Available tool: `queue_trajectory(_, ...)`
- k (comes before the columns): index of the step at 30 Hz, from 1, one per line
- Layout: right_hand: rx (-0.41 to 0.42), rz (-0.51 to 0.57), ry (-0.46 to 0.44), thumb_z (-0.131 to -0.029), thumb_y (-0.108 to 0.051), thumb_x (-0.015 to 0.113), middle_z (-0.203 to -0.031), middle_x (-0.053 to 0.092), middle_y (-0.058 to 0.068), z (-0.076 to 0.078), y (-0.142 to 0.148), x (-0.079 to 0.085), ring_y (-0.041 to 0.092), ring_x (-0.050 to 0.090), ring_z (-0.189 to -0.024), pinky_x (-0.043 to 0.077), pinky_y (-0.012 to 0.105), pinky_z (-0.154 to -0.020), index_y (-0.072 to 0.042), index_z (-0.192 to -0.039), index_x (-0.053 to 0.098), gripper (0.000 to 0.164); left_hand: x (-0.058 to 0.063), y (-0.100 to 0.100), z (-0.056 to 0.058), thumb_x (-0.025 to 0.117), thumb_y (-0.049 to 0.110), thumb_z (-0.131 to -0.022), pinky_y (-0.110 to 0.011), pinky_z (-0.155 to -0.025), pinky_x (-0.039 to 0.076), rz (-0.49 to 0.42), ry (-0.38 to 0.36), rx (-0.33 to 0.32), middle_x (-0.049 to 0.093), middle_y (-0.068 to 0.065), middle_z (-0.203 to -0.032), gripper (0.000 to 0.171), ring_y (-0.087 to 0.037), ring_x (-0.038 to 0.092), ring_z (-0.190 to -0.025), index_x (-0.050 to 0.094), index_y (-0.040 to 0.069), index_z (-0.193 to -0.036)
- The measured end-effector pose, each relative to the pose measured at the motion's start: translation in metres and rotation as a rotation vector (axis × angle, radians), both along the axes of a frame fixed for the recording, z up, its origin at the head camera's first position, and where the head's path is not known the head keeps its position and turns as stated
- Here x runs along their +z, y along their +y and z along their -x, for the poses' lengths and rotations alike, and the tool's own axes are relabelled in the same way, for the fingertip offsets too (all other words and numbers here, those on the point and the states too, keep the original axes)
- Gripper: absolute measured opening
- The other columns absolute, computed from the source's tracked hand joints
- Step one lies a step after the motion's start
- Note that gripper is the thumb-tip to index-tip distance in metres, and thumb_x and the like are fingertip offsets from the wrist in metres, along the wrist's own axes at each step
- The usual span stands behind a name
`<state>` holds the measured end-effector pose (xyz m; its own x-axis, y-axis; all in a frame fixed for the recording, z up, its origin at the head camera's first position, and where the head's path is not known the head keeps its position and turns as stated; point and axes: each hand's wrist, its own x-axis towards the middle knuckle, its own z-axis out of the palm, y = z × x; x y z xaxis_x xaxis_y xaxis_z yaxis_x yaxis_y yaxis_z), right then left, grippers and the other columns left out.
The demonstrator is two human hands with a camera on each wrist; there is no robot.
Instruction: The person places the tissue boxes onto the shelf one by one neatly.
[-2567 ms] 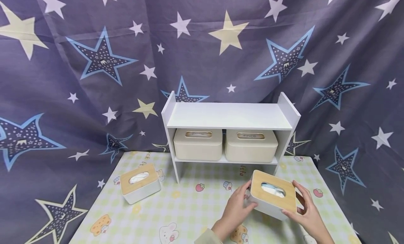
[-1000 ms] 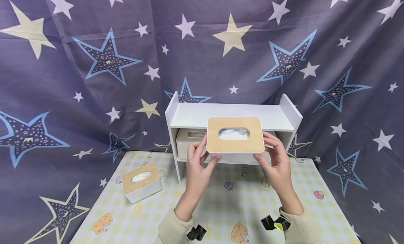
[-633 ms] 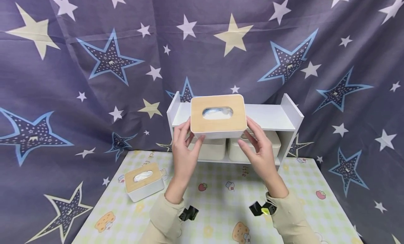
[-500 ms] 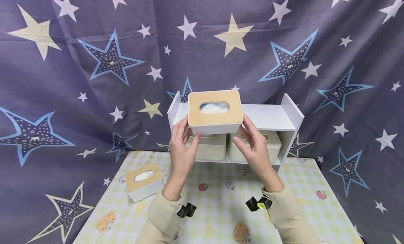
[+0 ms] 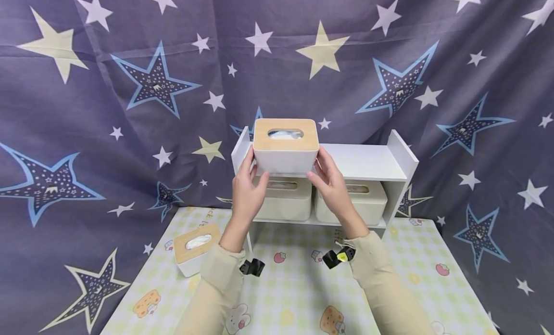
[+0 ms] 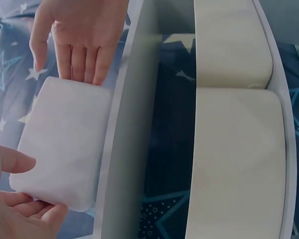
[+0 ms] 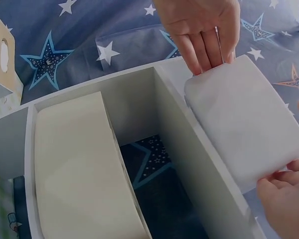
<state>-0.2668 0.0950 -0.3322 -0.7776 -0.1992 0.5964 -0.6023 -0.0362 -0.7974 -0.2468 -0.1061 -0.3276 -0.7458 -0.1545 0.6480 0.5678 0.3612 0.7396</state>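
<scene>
A white tissue box [image 5: 286, 159] with a wooden lid is at the left part of the top shelf [image 5: 359, 162], upright with its front towards me. My left hand [image 5: 248, 193] grips its left end, thumb at the lower front corner; my right hand [image 5: 332, 186] grips the right end likewise. Both wrist views show the white front of the box between the two hands, close against the shelf board. Whether its base touches the board is hard to tell. White tissue shows in the lid's oval slot.
Two cream boxes [image 5: 285, 205] with slotted lids stand side by side on the lower shelf. A second wood-lidded tissue box [image 5: 196, 248] sits on the checked tablecloth [image 5: 285, 287] at left, partly behind my left sleeve. Raised side panels [image 5: 400, 154] bound the top shelf.
Both hands have carried the tissue box from the table's right side up and leftward to the top shelf. Lately it has tipped back level, showing more of its white front.
</scene>
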Motion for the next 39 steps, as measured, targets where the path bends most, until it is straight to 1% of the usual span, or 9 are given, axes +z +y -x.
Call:
queue_trajectory(4,0.017,0.000,-0.022,-0.098,0.002,0.053,-0.165,0.018,0.021,0.006,-0.004,0.000,0.029,0.015,-0.156,0.020,0.037,-0.129,0.006,-0.156,0.017,0.069,0.000,-0.004,0.007,0.058,-0.005,-0.090,-0.035,-0.118,0.042,0.018,-0.041,0.004,0.037,-0.022,-0.158,0.068,-0.028,0.037,-0.148,0.031,-0.004,-0.153)
queue_trajectory(10,0.032,-0.027,-0.039,-0.097,0.002,0.055,-0.166,0.017,0.020,0.010,-0.010,0.003,0.029,0.014,-0.156,0.019,0.037,-0.130,0.005,-0.157,0.015,0.072,0.001,-0.010,0.012,0.055,-0.004,-0.090,-0.036,-0.119,0.041,0.016,-0.079,-0.001,0.035,-0.022,-0.159,0.070,-0.028,0.035,-0.149,0.027,-0.004,-0.154)
queue_trajectory(17,0.061,-0.022,-0.045,-0.096,0.005,0.055,-0.166,0.012,0.023,0.010,-0.013,0.005,0.032,0.010,-0.156,0.015,0.038,-0.130,0.008,-0.156,0.012,0.075,0.002,-0.012,0.016,0.053,-0.005,-0.090,-0.036,-0.121,0.037,0.029,-0.093,-0.013,0.031,-0.020,-0.161,0.071,-0.027,0.031,-0.151,0.025,-0.004,-0.155)
queue_trajectory(21,0.050,-0.038,-0.055,-0.096,0.003,0.056,-0.167,0.010,0.020,0.009,-0.014,0.005,0.030,0.010,-0.156,0.015,0.037,-0.130,0.007,-0.157,0.010,0.076,0.001,-0.012,0.017,0.053,-0.005,-0.091,-0.036,-0.122,0.036,0.035,-0.086,-0.015,0.029,-0.020,-0.162,0.071,-0.027,0.029,-0.151,0.024,-0.003,-0.156)
queue_trajectory(24,0.025,-0.058,-0.043,-0.096,0.001,0.058,-0.168,0.010,0.017,0.007,-0.014,0.003,0.027,0.010,-0.157,0.016,0.036,-0.130,0.004,-0.158,0.011,0.077,-0.003,-0.012,0.016,0.053,-0.004,-0.092,-0.036,-0.123,0.035,0.036,-0.070,-0.022,0.029,-0.019,-0.162,0.071,-0.027,0.029,-0.152,0.023,-0.003,-0.156)
queue_trajectory(28,-0.007,-0.080,-0.031,-0.097,-0.002,0.059,-0.168,0.013,0.013,0.001,-0.014,-0.003,0.022,0.011,-0.157,0.018,0.033,-0.130,-0.001,-0.159,0.012,0.078,-0.009,-0.011,0.012,0.054,-0.003,-0.094,-0.037,-0.124,0.035,0.032,-0.064,-0.037,0.029,-0.016,-0.163,0.070,-0.026,0.029,-0.152,0.024,0.000,-0.157)
queue_trajectory(31,-0.030,-0.086,-0.028,-0.097,-0.003,0.060,-0.168,0.016,0.012,-0.005,-0.014,-0.009,0.022,0.014,-0.156,0.020,0.033,-0.129,-0.002,-0.159,0.014,0.077,-0.014,-0.011,0.007,0.055,-0.001,-0.095,-0.038,-0.124,0.035,0.030,-0.070,-0.047,0.029,-0.014,-0.163,0.069,-0.025,0.029,-0.152,0.026,0.003,-0.157)
queue_trajectory(35,-0.058,-0.102,-0.008,-0.097,-0.004,0.060,-0.167,0.018,0.013,-0.012,-0.013,-0.018,0.024,0.017,-0.156,0.023,0.035,-0.128,-0.002,-0.159,0.014,0.077,-0.021,-0.011,0.001,0.057,-0.001,-0.095,-0.037,-0.123,0.035,0.041,-0.076,-0.057,0.027,-0.012,-0.164,0.068,-0.025,0.029,-0.152,0.028,0.004,-0.156)
queue_trajectory(39,-0.062,-0.117,0.013,-0.097,-0.004,0.060,-0.167,0.016,0.013,-0.018,-0.014,-0.027,0.026,0.017,-0.155,0.024,0.036,-0.127,-0.004,-0.160,0.013,0.078,-0.029,-0.010,-0.005,0.058,-0.001,-0.095,-0.037,-0.123,0.035,0.037,-0.081,-0.067,0.026,-0.011,-0.165,0.067,-0.026,0.029,-0.152,0.030,0.006,-0.156)
